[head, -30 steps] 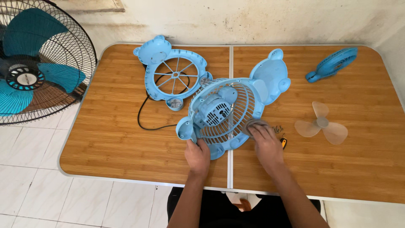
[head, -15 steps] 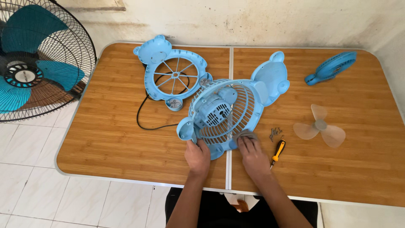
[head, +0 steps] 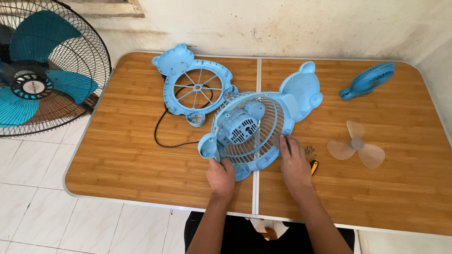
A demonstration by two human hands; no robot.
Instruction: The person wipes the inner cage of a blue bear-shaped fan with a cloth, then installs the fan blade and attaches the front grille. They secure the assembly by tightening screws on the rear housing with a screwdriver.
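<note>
A light-blue fan housing (head: 249,127) with a bear-shaped back, a ribbed cage and a motor in its middle lies tilted at the table's centre. My left hand (head: 221,178) grips its lower rim. My right hand (head: 294,162) lies with its fingers against the cage's right rim, pressing a grey pad (head: 294,138) that barely shows past the fingertips.
A matching blue front grille frame (head: 195,87) lies behind, with a black cord (head: 162,127) looping from it. Right of my hand are loose screws (head: 308,149), a yellow-handled screwdriver (head: 314,165), a clear fan blade (head: 355,146) and a small blue hand fan (head: 369,80). A standing fan (head: 37,70) is at left.
My right hand slid along the cage's lower rim, left then back right, and again covers most of the screwdriver. The left hand kept its grip. The view shifted slightly.
</note>
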